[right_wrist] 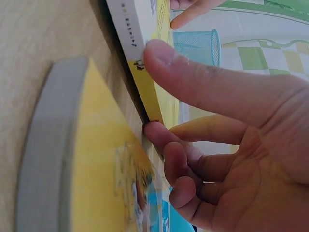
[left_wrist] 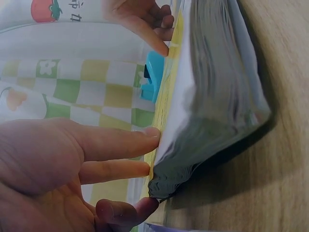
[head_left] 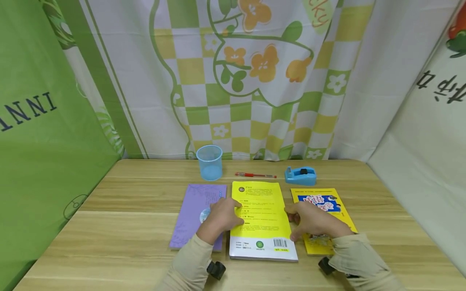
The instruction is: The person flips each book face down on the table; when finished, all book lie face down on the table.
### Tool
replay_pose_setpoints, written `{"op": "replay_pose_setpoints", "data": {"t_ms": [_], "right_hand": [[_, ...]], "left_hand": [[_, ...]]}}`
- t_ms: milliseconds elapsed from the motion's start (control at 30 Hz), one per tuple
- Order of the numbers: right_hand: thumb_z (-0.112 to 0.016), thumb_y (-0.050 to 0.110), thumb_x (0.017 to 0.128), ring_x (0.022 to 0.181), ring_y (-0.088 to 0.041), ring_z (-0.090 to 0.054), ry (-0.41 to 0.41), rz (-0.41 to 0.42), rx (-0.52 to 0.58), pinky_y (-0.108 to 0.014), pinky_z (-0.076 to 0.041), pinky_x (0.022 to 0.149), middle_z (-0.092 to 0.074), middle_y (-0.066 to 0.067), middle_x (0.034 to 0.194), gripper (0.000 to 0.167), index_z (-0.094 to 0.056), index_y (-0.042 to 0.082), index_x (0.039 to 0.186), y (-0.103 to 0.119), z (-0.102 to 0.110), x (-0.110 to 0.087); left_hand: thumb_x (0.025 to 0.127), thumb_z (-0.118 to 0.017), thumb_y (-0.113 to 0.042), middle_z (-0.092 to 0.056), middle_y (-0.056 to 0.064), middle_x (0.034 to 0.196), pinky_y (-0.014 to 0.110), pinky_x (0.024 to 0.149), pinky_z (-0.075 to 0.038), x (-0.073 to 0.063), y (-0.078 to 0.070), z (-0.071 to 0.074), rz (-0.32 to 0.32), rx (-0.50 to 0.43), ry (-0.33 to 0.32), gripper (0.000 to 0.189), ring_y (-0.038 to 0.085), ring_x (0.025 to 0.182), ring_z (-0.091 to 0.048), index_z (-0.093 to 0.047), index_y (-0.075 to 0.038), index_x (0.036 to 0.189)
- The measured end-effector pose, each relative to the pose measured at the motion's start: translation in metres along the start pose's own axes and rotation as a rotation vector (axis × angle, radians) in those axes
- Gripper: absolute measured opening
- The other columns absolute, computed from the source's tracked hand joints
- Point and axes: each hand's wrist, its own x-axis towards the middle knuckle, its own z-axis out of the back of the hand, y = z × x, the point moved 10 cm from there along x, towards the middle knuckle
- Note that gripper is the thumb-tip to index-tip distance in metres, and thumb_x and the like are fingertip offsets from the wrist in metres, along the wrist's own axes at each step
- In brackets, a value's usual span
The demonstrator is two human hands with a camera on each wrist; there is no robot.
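Observation:
A thick book with a yellow-and-white back cover (head_left: 260, 232) lies between both hands on the table. My left hand (head_left: 223, 214) holds its left edge, thumb and index finger on the cover; in the left wrist view other fingertips (left_wrist: 147, 207) reach the page edge. My right hand (head_left: 313, 220) holds the spine side; the right wrist view shows the thumb (right_wrist: 169, 58) at the spine (right_wrist: 137, 63) and a curled fingertip low against it. A purple book (head_left: 187, 218) lies under my left forearm side. Beneath the right hand is another yellow book (head_left: 320, 246), partly hidden.
Behind the books stand a blue mesh pen cup (head_left: 211, 165), a red pen (head_left: 255, 175) and a blue tape dispenser (head_left: 300, 176). The wooden table (head_left: 120, 218) ends at a patterned curtain (head_left: 225, 113), with fabric walls on both sides.

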Motion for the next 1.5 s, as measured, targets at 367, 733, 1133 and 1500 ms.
{"op": "replay_pose_setpoints", "data": {"t_ms": [367,733,1133,1500], "right_hand": [[-0.096,0.018,0.063,0.081,-0.017,-0.053,-0.013,-0.023,0.014,-0.034,-0.045,0.073,-0.063,0.002,0.087,0.046,-0.07,0.013,0.1,-0.007,0.008,-0.006],[-0.083,0.022,0.084,0.08,-0.011,-0.059,-0.224,0.139,0.037,-0.025,-0.051,0.068,-0.071,-0.004,0.097,0.064,-0.059,-0.007,0.136,-0.02,0.059,-0.023],[-0.083,0.019,0.083,0.078,-0.012,-0.06,-0.292,0.132,0.045,-0.023,-0.052,0.065,-0.072,-0.006,0.094,0.058,-0.062,-0.011,0.129,-0.051,0.076,-0.041],[-0.083,0.021,0.083,0.079,-0.014,-0.061,-0.273,0.076,0.042,-0.023,-0.052,0.065,-0.073,-0.012,0.098,0.058,-0.062,-0.012,0.126,-0.08,0.091,-0.055]], "left_hand": [[0.078,-0.083,-0.015,-0.069,0.018,0.124,0.065,0.107,-0.031,0.0,-0.005,-0.001,0.003,-0.006,0.004,0.048,0.04,0.123,-0.056,-0.07,0.0,0.123],[0.089,-0.076,-0.024,-0.066,0.02,0.129,0.052,0.091,-0.051,-0.008,-0.046,0.017,-0.141,-0.04,-0.02,0.049,0.035,0.111,-0.064,-0.065,0.0,0.129],[0.09,-0.076,-0.029,-0.066,0.01,0.124,0.034,0.086,-0.055,-0.004,-0.106,-0.024,-0.174,-0.071,0.083,0.051,0.021,0.109,-0.064,-0.063,-0.011,0.136],[0.086,-0.08,-0.029,-0.069,0.001,0.124,0.028,0.083,-0.052,0.009,-0.14,-0.056,-0.162,-0.106,0.081,0.05,0.011,0.097,-0.06,-0.067,-0.014,0.131]]}}
